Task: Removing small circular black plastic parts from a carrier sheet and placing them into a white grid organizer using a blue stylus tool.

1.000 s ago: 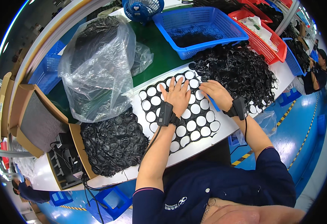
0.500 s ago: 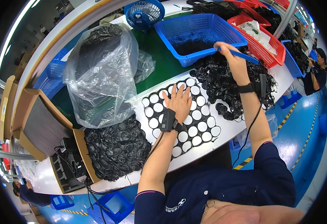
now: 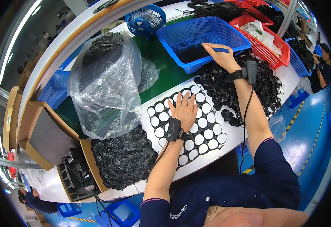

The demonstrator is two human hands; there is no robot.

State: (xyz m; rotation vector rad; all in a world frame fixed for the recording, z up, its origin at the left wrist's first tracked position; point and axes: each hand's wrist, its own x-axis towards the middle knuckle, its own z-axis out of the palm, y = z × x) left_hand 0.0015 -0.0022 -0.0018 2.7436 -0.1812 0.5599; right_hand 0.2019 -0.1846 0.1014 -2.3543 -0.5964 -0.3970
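My left hand (image 3: 183,112) lies flat with fingers spread on a black sheet of joined rings (image 3: 201,132), whose round openings show white. The sheet rests on the white tabletop. Over the near right rim of a blue plastic basket (image 3: 195,62), my right hand (image 3: 223,58) is closed round a slim blue stick-like tool (image 3: 221,50); the fingers cover part of it. Small dark scraps (image 3: 192,53) lie on the basket floor. Just below my right hand spreads a heap of black ring sheets (image 3: 262,90). Left of my left forearm sits a stack of similar black sheets (image 3: 124,159).
A clear plastic bag with black material (image 3: 105,90) stands at the left on a green mat (image 3: 158,81). Behind it is a blue fan (image 3: 145,20). Red baskets (image 3: 263,41) stand far right. An open cardboard box (image 3: 84,151) holds black devices and cables. Other people work at both sides.
My right hand has moved left and slightly down with the blue tool, which now shows less of its length. My left hand stays flat on the sheet. The whole view has shifted slightly.
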